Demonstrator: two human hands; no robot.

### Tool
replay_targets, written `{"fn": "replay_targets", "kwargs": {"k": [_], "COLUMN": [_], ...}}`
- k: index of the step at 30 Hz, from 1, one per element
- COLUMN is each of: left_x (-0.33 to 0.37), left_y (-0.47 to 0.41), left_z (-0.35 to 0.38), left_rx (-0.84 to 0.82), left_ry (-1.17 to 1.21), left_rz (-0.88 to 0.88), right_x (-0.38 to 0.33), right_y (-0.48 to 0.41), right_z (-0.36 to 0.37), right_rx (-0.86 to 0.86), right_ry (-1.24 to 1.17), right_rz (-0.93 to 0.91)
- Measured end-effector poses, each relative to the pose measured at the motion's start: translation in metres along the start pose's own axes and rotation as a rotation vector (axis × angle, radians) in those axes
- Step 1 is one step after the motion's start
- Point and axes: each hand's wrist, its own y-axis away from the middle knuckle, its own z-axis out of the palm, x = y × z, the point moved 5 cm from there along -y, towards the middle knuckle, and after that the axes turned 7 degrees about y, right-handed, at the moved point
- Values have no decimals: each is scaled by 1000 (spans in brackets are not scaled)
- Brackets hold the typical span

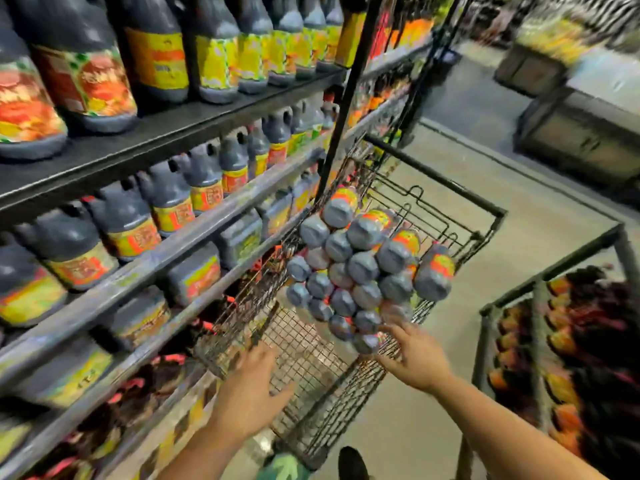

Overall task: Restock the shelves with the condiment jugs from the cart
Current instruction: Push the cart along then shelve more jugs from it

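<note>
A wire shopping cart [311,386] stands beside the shelves, holding a stack of dark condiment bottles [360,271] lying on their sides with their bases toward me. My right hand [414,358] reaches to the lowest bottles at the near end of the stack, fingers spread and touching them. Over the cart's bare near section my left hand [251,386] hovers with fingers relaxed and nothing in it. The shelves [166,129] on the left carry rows of dark jugs [166,199] with yellow and red labels.
A second metal cart [540,292] loaded with dark and orange products stands at the right. Grey display units [588,140] line the far side of the aisle. Open floor [540,244] lies between the carts. My shoe [353,462] shows at the bottom.
</note>
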Motion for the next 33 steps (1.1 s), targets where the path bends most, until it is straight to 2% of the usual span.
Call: {"fn": "replay_targets", "kwargs": {"k": [3, 7, 10, 13, 18, 25, 31, 33], "left_x": [29, 70, 80, 88, 93, 88, 84, 83], "left_y": [-16, -30, -38, -32, -24, -31, -26, -24], "left_z": [48, 122, 177, 211, 226, 226, 224, 222], "left_rx": [-120, -287, -307, -312, -134, 140, 182, 166], "left_ry": [37, 127, 300, 365, 373, 400, 261, 230], "left_rz": [-97, -260, -437, -613, -719, -779, -817, -814], "right_x": [45, 91, 113, 123, 124, 122, 119, 116], "right_y": [-20, -47, -65, -76, -87, -97, -93, -91], "right_z": [14, 34, 51, 65, 89, 107, 109, 107], "right_rx": [-33, 9, -29, -93, -197, -94, -48, -82], "right_ry": [107, 235, 246, 246, 250, 189, 181, 182], "right_rz": [-197, -446, -570, -617, -627, -562, -565, -554]}}
